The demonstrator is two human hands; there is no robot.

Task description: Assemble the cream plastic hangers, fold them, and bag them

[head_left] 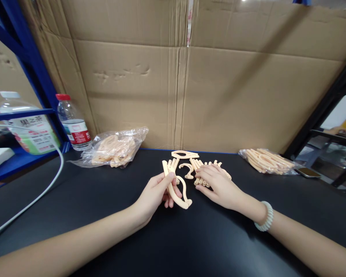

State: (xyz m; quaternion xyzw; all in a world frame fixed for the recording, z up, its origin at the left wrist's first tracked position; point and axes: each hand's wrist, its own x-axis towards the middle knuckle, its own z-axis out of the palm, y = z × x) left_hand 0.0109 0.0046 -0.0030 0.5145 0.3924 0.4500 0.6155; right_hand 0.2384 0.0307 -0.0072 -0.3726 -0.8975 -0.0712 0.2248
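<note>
My left hand (pixel 155 192) is closed round a cream plastic hanger piece (pixel 177 192), held just above the black table (pixel 173 238). My right hand (pixel 217 184) lies on a row of loose cream plastic sticks (pixel 210 169), fingers bent over them and touching them. More cream pieces, among them a small hook (pixel 187 167) and a flat loop part (pixel 184 154), lie just behind both hands. A white bead bracelet (pixel 265 216) sits on my right wrist.
A clear bag of cream parts (pixel 115 148) lies at the back left, another bag (pixel 266 161) at the back right beside a phone (pixel 307 172). Two bottles (pixel 73 123) stand by the blue shelf (pixel 20 115). A white cable (pixel 37 196) crosses the left. Cardboard (pixel 190 77) walls the back.
</note>
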